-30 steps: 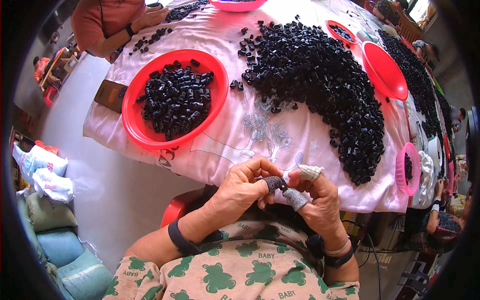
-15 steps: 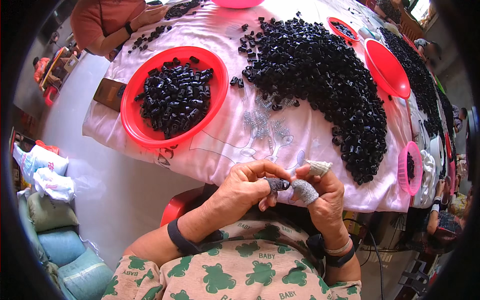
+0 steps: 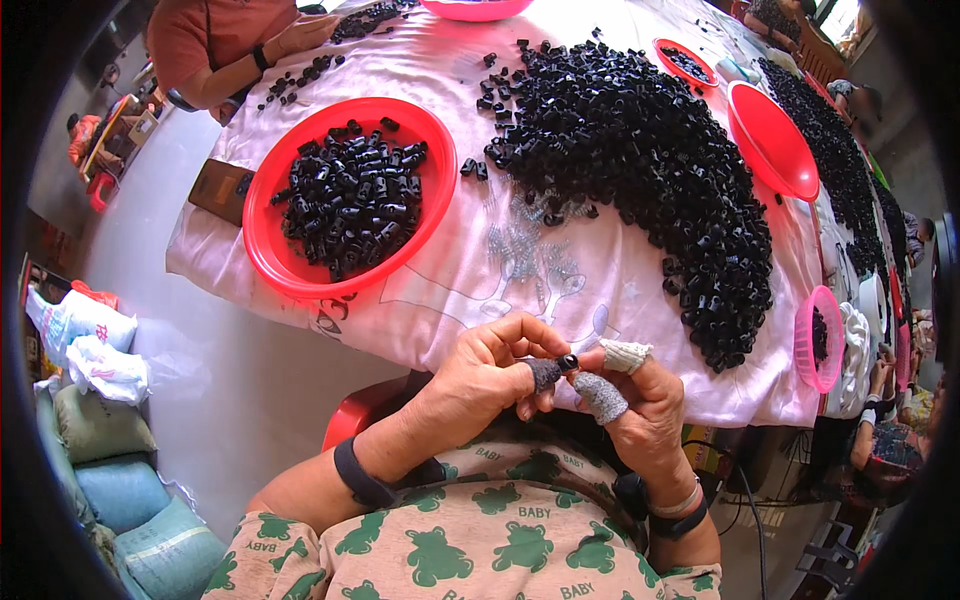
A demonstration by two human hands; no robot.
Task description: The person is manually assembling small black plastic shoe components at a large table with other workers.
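My left hand [image 3: 478,378] pinches a small black plastic barrel [image 3: 568,363] between thumb and forefinger, over the table's near edge. A dark cloth cover wraps its thumb. My right hand [image 3: 648,412] meets it from the other side, with a grey knitted cover on the thumb and a white one on the forefinger. Its fingertips are bent together close to the barrel; whatever they hold is too small to make out. Just beyond my hands, small clear or silvery pieces, seemingly springs [image 3: 515,250], lie scattered beside a big heap of black plastic parts [image 3: 620,130].
A red basin [image 3: 447,205] of black barrels stands at left, next to a brown phone-like case [image 3: 217,190]. Another red basin [image 3: 775,140] and a pink basket [image 3: 820,300] line the right. Another person's hand [image 3: 300,35] is at the far left. Sacks [image 3: 165,545] lie on the floor.
My right thumb and forefinger have shifted slightly left and turned at the barrel. The barrel's end now shows more plainly in my left fingers.
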